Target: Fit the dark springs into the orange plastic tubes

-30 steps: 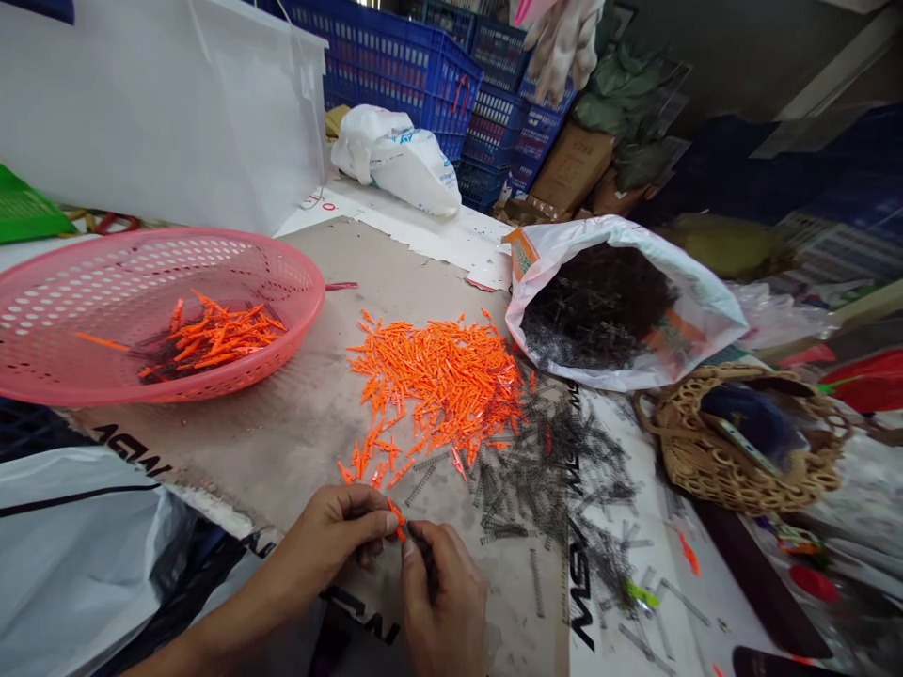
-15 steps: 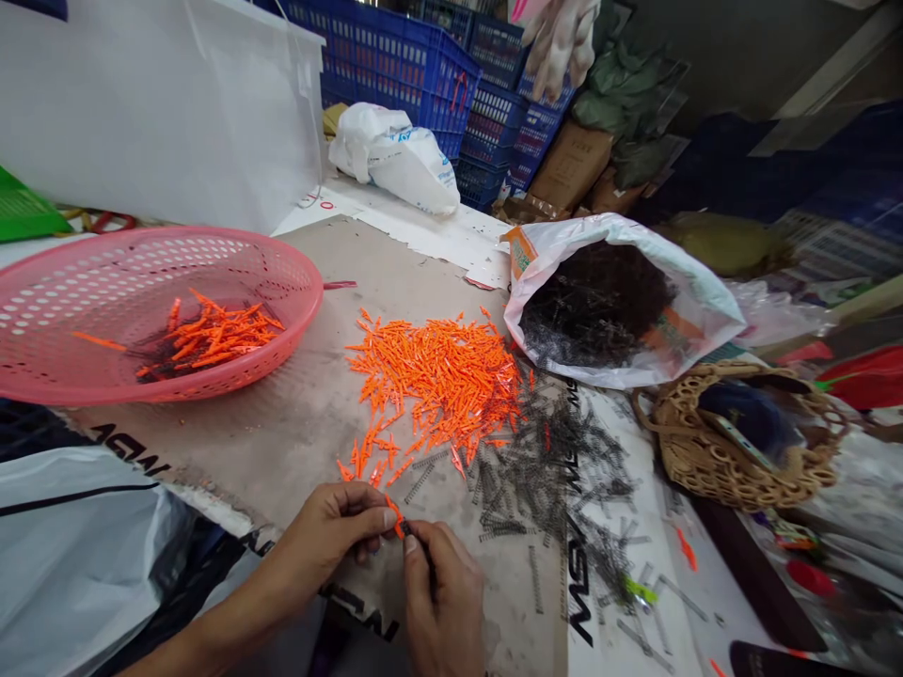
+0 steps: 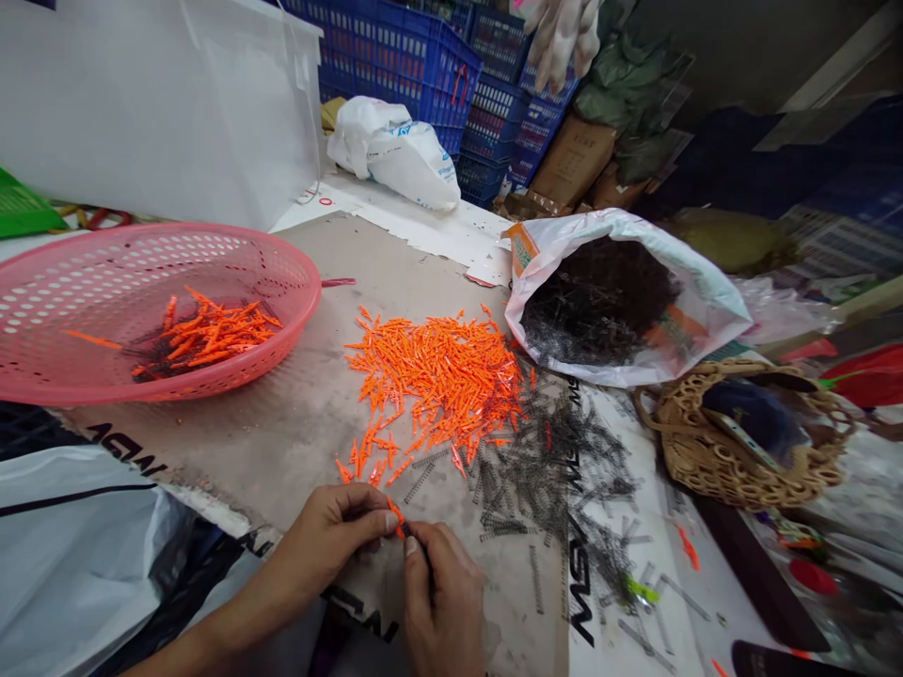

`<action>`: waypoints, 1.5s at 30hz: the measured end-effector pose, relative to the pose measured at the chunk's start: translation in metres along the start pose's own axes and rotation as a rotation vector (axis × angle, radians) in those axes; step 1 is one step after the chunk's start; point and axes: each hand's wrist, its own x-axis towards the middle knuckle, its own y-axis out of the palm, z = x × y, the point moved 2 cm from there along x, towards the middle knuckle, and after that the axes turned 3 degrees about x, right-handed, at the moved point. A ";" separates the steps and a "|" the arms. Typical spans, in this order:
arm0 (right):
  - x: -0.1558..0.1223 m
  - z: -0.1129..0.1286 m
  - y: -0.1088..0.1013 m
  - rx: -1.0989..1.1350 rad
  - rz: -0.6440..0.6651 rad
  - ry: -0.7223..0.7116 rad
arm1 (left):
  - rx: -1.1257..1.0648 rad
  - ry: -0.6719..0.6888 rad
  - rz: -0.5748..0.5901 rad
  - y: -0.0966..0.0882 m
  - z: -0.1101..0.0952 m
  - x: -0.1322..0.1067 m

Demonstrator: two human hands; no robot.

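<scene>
Between left hand (image 3: pixel 328 536) and right hand (image 3: pixel 444 597), orange plastic piece (image 3: pixel 396 519), pinched

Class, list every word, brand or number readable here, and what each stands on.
"MSV": black letters on the white sheet.
Black upside-down letters on the cardboard: partly cut off, not surely readable.
Blue print on the white plastic bag: too blurred to read.
Orange label on the open sack: too small to read.

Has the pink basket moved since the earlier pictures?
No. Against the pile of orange plastic pieces, the pink basket keeps its place; only the camera view shifted slightly.
</scene>
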 end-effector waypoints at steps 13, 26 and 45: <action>0.001 -0.005 0.004 0.032 0.015 0.135 | -0.105 -0.036 0.039 0.005 0.002 -0.002; 0.045 -0.020 0.003 -0.533 0.034 -0.230 | -0.427 -0.094 -0.059 -0.030 -0.029 0.012; 0.025 -0.008 -0.010 0.086 -0.110 0.016 | 0.560 0.225 -0.024 -0.005 -0.026 0.017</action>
